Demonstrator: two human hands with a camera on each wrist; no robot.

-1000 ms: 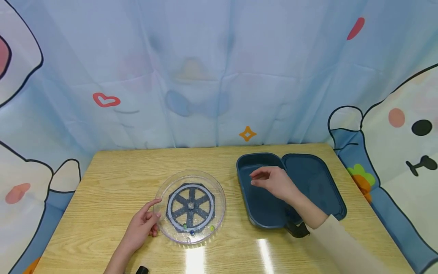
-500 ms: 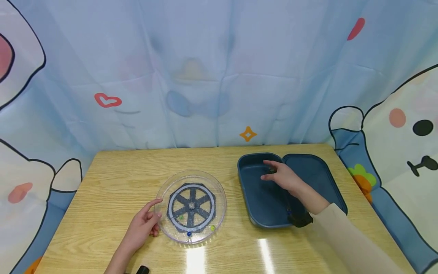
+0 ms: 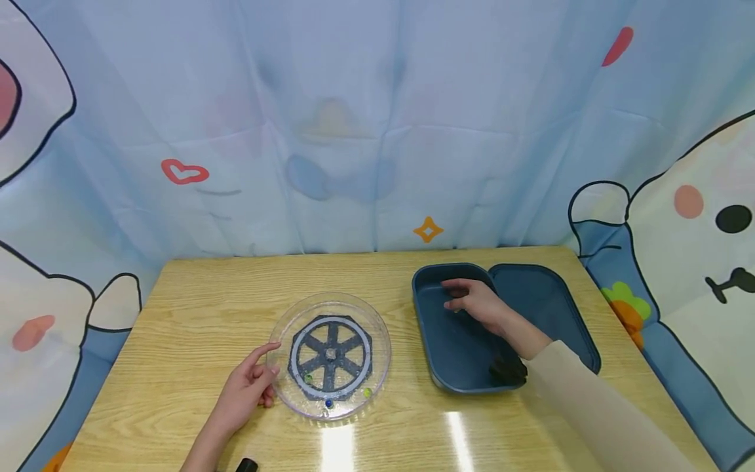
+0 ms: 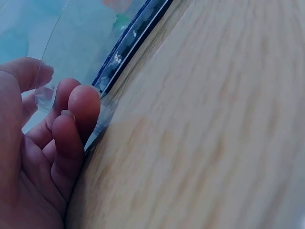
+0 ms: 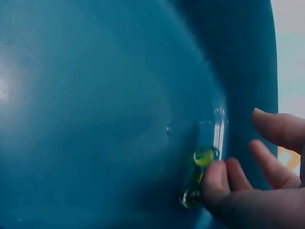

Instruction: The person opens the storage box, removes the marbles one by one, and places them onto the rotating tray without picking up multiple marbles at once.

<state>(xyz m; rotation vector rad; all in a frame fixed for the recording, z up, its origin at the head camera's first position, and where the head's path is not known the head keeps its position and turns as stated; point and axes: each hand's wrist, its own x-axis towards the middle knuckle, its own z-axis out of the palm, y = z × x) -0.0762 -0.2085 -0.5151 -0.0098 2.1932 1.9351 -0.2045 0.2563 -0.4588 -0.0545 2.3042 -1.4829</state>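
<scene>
My left hand [image 3: 244, 387] holds the rim of a clear round dish [image 3: 382, 328], index finger over the edge. In the left wrist view the curled fingers [image 4: 83, 107] lie against its see-through wall [image 4: 81, 47]. The dish has a dark spoked wheel pattern [image 3: 330, 354] and holds a green marble [image 3: 309, 378], a blue marble [image 3: 328, 403] and a yellow-green marble [image 3: 367, 393]. My right hand [image 3: 480, 307] is inside a dark blue box [image 3: 433, 341], thumb and index finger apart. In the right wrist view a fingertip is beside a green-yellow marble [image 5: 205, 156] and a clear marble [image 5: 189, 197].
A dark blue lid [image 3: 537, 308] lies right of the box, partly under the right forearm. All stand on a wooden table [image 3: 236, 295]. Behind its far edge hangs a printed blue curtain [image 3: 330, 216]. A black object [image 3: 246, 465] shows near the left wrist.
My right hand has shifted slightly right, then a little back left, within the box. In the dish the green marble has rolled up and left. My left hand stays at the rim.
</scene>
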